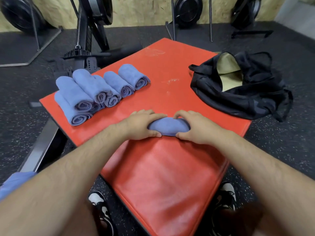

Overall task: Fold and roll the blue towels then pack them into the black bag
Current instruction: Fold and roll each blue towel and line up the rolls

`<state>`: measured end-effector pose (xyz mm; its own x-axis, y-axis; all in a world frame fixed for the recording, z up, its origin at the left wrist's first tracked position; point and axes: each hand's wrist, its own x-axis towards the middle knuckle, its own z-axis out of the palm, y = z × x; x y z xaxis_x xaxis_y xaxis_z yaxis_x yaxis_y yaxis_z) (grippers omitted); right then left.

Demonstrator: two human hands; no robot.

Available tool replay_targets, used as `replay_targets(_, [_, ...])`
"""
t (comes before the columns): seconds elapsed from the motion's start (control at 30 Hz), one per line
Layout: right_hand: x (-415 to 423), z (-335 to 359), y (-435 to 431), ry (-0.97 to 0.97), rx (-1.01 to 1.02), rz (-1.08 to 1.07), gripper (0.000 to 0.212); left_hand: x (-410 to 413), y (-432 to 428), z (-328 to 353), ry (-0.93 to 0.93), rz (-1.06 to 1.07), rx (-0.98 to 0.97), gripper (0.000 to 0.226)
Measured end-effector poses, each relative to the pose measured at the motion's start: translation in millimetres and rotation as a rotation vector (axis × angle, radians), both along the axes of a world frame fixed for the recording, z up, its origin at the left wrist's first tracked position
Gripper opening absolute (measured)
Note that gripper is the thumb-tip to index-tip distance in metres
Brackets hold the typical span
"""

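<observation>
Left hand [141, 125], right hand [196, 128], both bare, hairy forearms [81, 159], 2 black-and-white sneakers [98, 200], black laces

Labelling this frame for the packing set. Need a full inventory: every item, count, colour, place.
rolled towels: about seven, blue, piled on the mat's left side
towel being rolled: one, blue, mat centre
bag: one, black, open, tan lining, mat's right edge
mat: one, red, under it all
cloth: one, blue, lower-left edge, cut off
exercise machines: several, black, floor behind
shoes: two, black-white, bottom
left hand: fingers curled over the towel's left end
right hand: fingers curled over its right end
</observation>
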<state>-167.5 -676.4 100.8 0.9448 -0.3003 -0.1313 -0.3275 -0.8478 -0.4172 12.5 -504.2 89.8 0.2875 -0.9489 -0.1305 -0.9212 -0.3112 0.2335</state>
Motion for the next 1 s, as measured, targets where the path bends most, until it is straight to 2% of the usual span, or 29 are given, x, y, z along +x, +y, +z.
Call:
replay_targets(0.07, [5,7,-1,-0.015,0.022,0.014,0.051,4,3,6,0.103,0.015,-0.065,0.074])
replay_targets(0.13, [12,20,-2,-0.114,0.106,-0.037,0.048,10,10,19,0.264,0.073,-0.206,0.074])
replay_targets(0.23, [19,46,-5,-0.34,0.351,-0.17,0.048,15,23,48,0.479,0.217,-0.428,0.072])
replay_targets(0.3, [21,60,-5,-0.418,0.5,-0.194,0.052,15,34,64,0.571,0.295,-0.532,0.066])
replay_targets(0.4, [21,74,0,-0.462,0.644,-0.173,0.054,12,46,77,0.726,0.36,-0.655,0.057])
replay_targets(0.57, [23,89,10,-0.495,0.8,-0.129,0.059,14,59,90,0.982,0.372,-0.79,0.058])
replay_targets(0.73, [31,96,18,-0.57,0.866,-0.104,0.051,16,63,93,1.008,0.425,-0.929,0.051])
replay_targets(0.87, [40,97,28,-0.63,0.852,-0.125,0.048,20,65,94,0.986,0.45,-0.926,0.053])
replay_targets(0.93, [45,90,35,-0.695,0.756,-0.178,0.05,21,65,89,0.886,0.498,-0.934,0.058])
replay_targets(1.0, [51,81,42,-0.79,0.552,-0.218,0.049,18,63,82,0.638,0.589,-0.978,0.059])
